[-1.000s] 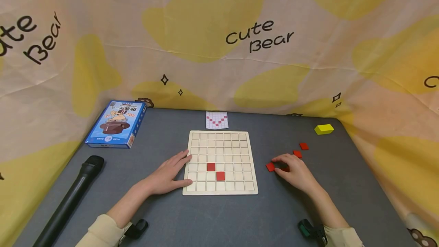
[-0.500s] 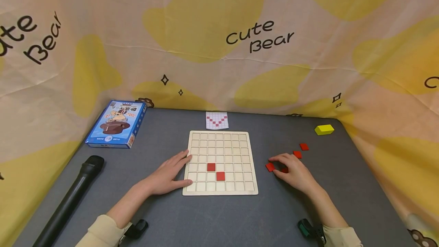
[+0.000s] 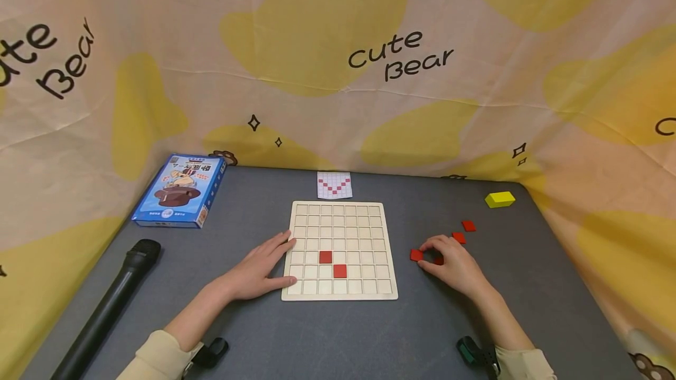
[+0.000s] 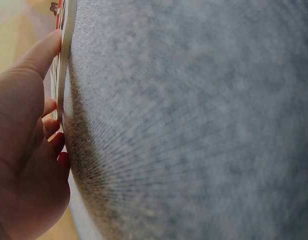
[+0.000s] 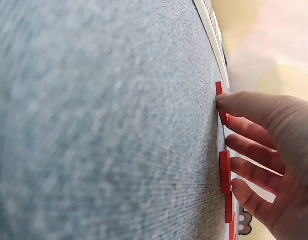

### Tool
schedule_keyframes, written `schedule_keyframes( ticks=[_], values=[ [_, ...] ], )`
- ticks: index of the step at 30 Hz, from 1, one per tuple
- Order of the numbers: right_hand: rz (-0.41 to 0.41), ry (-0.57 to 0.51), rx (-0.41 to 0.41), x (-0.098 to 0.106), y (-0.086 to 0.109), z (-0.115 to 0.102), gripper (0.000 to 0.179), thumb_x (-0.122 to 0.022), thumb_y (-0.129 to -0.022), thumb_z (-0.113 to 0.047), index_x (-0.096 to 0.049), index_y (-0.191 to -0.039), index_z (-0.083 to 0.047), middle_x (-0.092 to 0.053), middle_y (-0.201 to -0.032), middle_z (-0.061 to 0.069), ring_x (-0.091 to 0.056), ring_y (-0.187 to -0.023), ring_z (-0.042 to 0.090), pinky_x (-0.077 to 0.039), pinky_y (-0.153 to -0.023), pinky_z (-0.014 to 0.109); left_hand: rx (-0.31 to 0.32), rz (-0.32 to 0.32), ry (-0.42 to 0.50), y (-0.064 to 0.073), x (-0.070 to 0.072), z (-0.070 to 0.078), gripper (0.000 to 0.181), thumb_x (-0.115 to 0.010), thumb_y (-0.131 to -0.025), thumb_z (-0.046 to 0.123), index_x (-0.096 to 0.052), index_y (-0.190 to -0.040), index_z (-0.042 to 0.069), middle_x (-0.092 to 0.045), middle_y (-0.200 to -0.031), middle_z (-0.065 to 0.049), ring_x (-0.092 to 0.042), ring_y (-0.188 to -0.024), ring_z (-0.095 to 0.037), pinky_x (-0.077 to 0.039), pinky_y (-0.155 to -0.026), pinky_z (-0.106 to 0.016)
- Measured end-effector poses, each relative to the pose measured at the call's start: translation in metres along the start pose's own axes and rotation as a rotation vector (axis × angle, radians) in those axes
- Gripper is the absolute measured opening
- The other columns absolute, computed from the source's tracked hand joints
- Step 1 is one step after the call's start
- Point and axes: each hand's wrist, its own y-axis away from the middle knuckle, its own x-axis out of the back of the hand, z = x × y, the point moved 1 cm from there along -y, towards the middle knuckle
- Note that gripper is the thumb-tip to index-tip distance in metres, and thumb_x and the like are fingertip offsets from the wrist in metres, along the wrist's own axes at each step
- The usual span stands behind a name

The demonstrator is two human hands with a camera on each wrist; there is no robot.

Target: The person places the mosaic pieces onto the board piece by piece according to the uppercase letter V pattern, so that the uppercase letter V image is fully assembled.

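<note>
A pale wooden grid board [image 3: 364, 233] lies on the table, with two red square tiles set diagonally in its cells. My left hand [image 3: 256, 268] rests along the board's left edge, fingers and thumb spread and straight. To the right of the board, my right hand [image 3: 458, 264] pinches a red tile [image 3: 416, 255] by its near and far edges, between thumb and forefinger. That tile is low at the table surface in the right wrist view. Another red tile [image 5: 225, 172] lies below the same hand, partly hidden from the head view.
Two more red tiles [image 3: 458, 238] lie beyond the right hand, with a yellow block [image 3: 499, 199] farther back. Behind the board is a pattern card [image 3: 334, 185] showing a V of red squares. A blue box [image 3: 179, 189] and a black microphone [image 3: 113, 298] are at the left.
My right thumb and forefinger have closed on the red tile, which has turned slightly square to the board. The left hand and board have stayed still.
</note>
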Motion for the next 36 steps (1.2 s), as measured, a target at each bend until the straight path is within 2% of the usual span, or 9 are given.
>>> schedule_keyframes(
  ticks=[5, 10, 19, 24, 32, 36],
  values=[
    [0.02, -0.018, 0.01, -0.002, -0.005, -0.004, 0.021, -0.082, -0.079, -0.018, -0.071, -0.096, -0.014, -0.065, -0.1, 0.001, -0.058, -0.093, 0.022, -0.048, -0.083, 0.045, 0.003, -0.002, 0.007, 0.0, 0.0, 0.0, 0.084, -0.061, -0.091, 0.052, -0.03, -0.153, 0.005, -0.02, -0.16, -0.015, -0.019, -0.145, -0.036, -0.023, -0.109, -0.061],
    [0.004, -0.076, 0.016, -0.008, -0.017, -0.016, 0.021, -0.082, -0.08, -0.022, -0.071, -0.097, -0.016, -0.066, -0.099, -0.003, -0.058, -0.094, 0.02, -0.047, -0.085, 0.043, 0.018, -0.008, 0.009, 0.0, 0.001, 0.0, 0.085, -0.063, -0.09, 0.053, -0.03, -0.153, 0.006, -0.019, -0.16, -0.013, -0.018, -0.146, -0.035, -0.022, -0.109, -0.06],
    [-0.041, -0.157, 0.063, -0.027, -0.044, -0.061, 0.022, -0.081, -0.08, -0.023, -0.072, -0.099, -0.016, -0.066, -0.097, -0.003, -0.056, -0.089, 0.019, -0.047, -0.079, 0.037, 0.033, 0.022, 0.005, -0.003, 0.002, -0.002, 0.087, -0.067, -0.085, 0.057, -0.037, -0.151, 0.01, -0.026, -0.159, -0.01, -0.026, -0.143, -0.033, -0.025, -0.108, -0.06],
    [-0.073, -0.198, 0.056, -0.04, -0.059, -0.087, 0.02, -0.079, -0.081, -0.023, -0.072, -0.098, -0.015, -0.067, -0.099, -0.002, -0.056, -0.09, 0.019, -0.046, -0.081, 0.038, 0.05, 0.043, -0.001, -0.004, 0.002, -0.001, 0.088, -0.07, -0.081, 0.058, -0.041, -0.149, 0.011, -0.031, -0.156, -0.009, -0.031, -0.14, -0.032, -0.027, -0.108, -0.058],
    [-0.086, -0.215, 0.117, -0.064, -0.079, -0.116, 0.02, -0.078, -0.082, -0.021, -0.072, -0.098, -0.011, -0.068, -0.098, 0.0, -0.057, -0.093, 0.018, -0.046, -0.085, 0.037, 0.064, 0.057, 0.02, -0.006, 0.003, -0.002, 0.088, -0.073, -0.079, 0.059, -0.044, -0.148, 0.012, -0.034, -0.155, -0.009, -0.034, -0.137, -0.031, -0.029, -0.107, -0.058],
    [-0.105, -0.238, 0.115, -0.073, -0.088, -0.129, 0.02, -0.077, -0.083, -0.021, -0.071, -0.099, -0.011, -0.067, -0.098, 0.0, -0.057, -0.093, 0.018, -0.046, -0.084, 0.035, 0.074, 0.07, 0.038, -0.007, 0.002, -0.002, 0.091, -0.074, -0.078, 0.058, -0.043, -0.148, 0.01, -0.036, -0.154, -0.009, -0.035, -0.137, -0.032, -0.029, -0.107, -0.058]
  ],
)
